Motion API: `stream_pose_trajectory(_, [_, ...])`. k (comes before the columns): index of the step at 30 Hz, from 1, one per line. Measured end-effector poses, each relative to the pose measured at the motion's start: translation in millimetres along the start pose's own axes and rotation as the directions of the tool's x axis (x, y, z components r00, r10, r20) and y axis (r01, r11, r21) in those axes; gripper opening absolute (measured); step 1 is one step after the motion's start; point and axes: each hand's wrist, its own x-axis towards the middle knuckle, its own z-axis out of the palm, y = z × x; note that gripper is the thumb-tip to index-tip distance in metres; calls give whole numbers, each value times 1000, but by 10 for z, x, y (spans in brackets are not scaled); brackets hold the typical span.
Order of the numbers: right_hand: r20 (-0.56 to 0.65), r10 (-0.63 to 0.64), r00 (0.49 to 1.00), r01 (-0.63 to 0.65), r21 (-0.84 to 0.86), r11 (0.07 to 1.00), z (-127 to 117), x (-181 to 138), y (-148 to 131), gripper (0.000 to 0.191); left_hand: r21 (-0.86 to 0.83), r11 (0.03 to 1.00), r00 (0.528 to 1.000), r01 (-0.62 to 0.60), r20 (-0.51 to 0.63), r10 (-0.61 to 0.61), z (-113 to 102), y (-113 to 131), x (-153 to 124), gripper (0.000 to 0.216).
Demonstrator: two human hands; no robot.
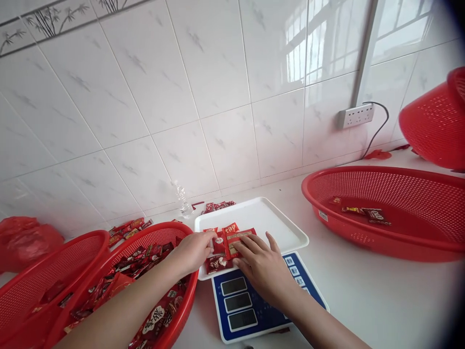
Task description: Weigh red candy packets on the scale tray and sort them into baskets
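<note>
My left hand [195, 251] reaches over the near left corner of the white scale tray [271, 220], its fingers pinched at the left edge of a small red wrapped candy packet [218, 242]. Stretched fingers of my right hand [263, 264] lie across a larger red packet with a tan middle [236, 245]. An orange-red packet [231, 228] shows behind it, and a dark red packet [218, 263] lies at the tray's near edge. Under the tray sits a blue-and-white digital scale [267, 303]; its displays look dark.
A red basket [189, 300] full of wrapped packets stands at left, beside another red basket [54, 249]. At right, a large red basket [348, 237] holds several packets. More packets [218, 207], a clear plastic bottle [181, 198] and a power strip [358, 116] are along the tiled wall.
</note>
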Motion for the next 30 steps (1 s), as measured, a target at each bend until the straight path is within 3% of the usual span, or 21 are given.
stream_pose_trajectory(6, [-28, -17, 999, 17, 9, 1000, 23, -13, 8, 22, -134, 991, 999, -25, -47, 18, -10, 30, -14, 28])
stream_pose_trajectory(10, [-45, -21, 999, 21, 5, 1000, 26, -10, 14, 23, -162, 981, 991, -108, 57, 119, -64, -39, -90, 63])
stream_pose_trajectory(13, [-25, -16, 1000, 17, 24, 1000, 21, -7, 19, 24, -121, 988, 986, -94, 125, 109, -103, -84, -132, 80])
stream_pose_trajectory(21, [-6, -8, 1000, 8, 28, 1000, 38, -26, 24, 26, -88, 994, 987, -62, 144, 74, -210, -87, -169, 46])
stream_pose_trajectory(30, [1, -8, 1000, 8, 30, 1000, 40, -26, 30, 30, -14, 997, 994, -72, 82, 73, -112, 33, -144, 36])
